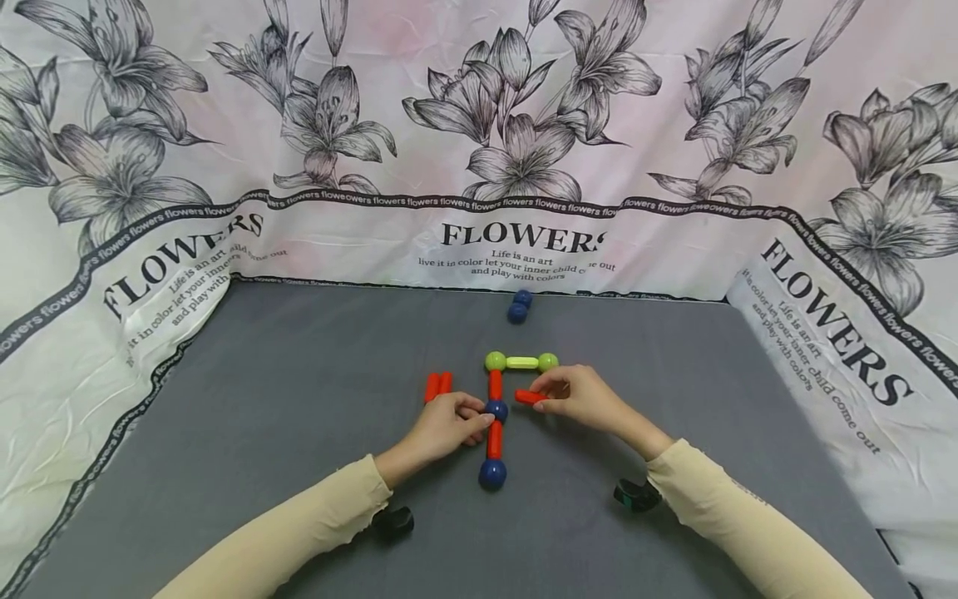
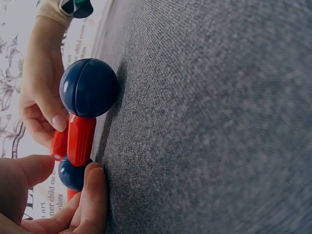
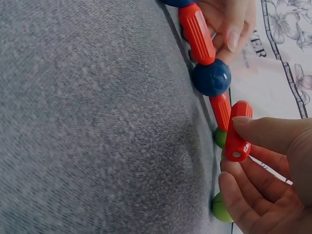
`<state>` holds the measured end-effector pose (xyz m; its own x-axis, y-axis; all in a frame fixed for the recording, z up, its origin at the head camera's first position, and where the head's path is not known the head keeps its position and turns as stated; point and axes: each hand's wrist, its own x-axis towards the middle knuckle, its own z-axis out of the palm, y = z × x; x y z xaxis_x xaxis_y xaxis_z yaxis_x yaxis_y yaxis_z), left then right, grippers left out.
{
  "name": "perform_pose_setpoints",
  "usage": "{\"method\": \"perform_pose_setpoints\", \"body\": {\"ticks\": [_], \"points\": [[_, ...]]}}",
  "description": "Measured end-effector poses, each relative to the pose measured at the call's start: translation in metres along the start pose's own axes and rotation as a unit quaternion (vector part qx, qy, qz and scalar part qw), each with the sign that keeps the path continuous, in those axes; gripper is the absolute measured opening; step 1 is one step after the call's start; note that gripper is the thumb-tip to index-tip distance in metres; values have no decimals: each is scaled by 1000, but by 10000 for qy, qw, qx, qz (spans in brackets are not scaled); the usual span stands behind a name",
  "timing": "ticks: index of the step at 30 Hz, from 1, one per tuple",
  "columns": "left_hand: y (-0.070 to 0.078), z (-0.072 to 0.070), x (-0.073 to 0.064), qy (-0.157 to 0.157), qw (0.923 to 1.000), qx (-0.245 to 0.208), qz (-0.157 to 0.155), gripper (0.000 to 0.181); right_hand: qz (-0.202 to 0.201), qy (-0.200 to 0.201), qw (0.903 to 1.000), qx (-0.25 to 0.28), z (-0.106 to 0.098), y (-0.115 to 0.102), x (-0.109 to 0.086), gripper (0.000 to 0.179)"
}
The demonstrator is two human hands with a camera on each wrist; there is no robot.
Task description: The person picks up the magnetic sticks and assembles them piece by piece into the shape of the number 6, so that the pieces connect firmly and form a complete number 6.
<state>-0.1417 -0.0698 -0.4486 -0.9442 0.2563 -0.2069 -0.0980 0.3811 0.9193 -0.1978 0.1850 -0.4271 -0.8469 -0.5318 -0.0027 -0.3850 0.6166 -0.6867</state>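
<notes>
On the grey table stands a joined row of magnetic pieces: a near blue ball (image 1: 492, 474), a red rod (image 1: 495, 440), a middle blue ball (image 1: 496, 410), a second red rod (image 1: 496, 384) and a green ball (image 1: 496, 361). From there a light green rod (image 1: 522, 363) runs right to another green ball (image 1: 549, 361). My left hand (image 1: 447, 426) holds the middle blue ball from the left with its fingertips. Thumb and fingers of my right hand (image 1: 587, 399) pinch a loose red rod (image 3: 240, 129), which points left toward that ball. A magnet disc shows at its end.
Two red rods (image 1: 432, 387) lie side by side left of the row, partly behind my left hand. Two blue balls (image 1: 517, 313) sit at the back. Dark wrist devices (image 1: 636, 496) show below both sleeves. A flower-printed cloth (image 1: 516, 241) borders the table's back and sides.
</notes>
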Motion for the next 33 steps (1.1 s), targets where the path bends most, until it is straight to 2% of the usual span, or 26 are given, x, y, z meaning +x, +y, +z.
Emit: {"method": "perform_pose_setpoints", "body": {"ticks": [13,25,33], "points": [[-1,5,3,19,10000,-16,72,35,-33,-165,9998,92,8,5,-6,18],[1,3,8,106,9999,99,61,34,-87,-215,9993,282,10,7,-5,18],[-2,6,10,152,9997,136,98,33,31,-200,9994,285,11,7,-6,19]]}}
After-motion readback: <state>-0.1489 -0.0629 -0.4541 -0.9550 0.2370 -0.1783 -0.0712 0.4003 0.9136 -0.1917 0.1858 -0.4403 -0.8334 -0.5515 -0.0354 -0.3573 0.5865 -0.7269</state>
